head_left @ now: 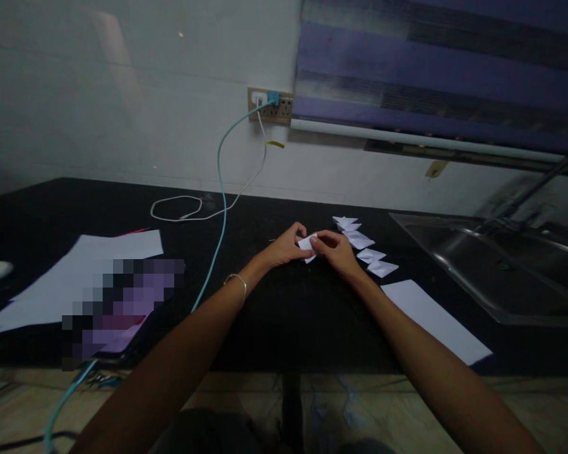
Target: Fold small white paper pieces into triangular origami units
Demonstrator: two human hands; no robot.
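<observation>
Both my hands meet over the middle of the black counter (284, 315). A small folded piece of white paper (307, 246) is pinched between them. My left hand (284, 247) grips its left side with curled fingers; a thin bracelet sits on that wrist. My right hand (336, 251) pinches the right side from above. Just right of my hands, several small folded white paper pieces (362, 246) lie in a row on the counter.
A white sheet (435, 320) lies at the right front edge. A stack of white sheets (76, 277) lies left, partly blurred. A teal cable (220, 208) and a white cable (180, 208) run from a wall socket (271, 104). A steel sink (497, 268) is at right.
</observation>
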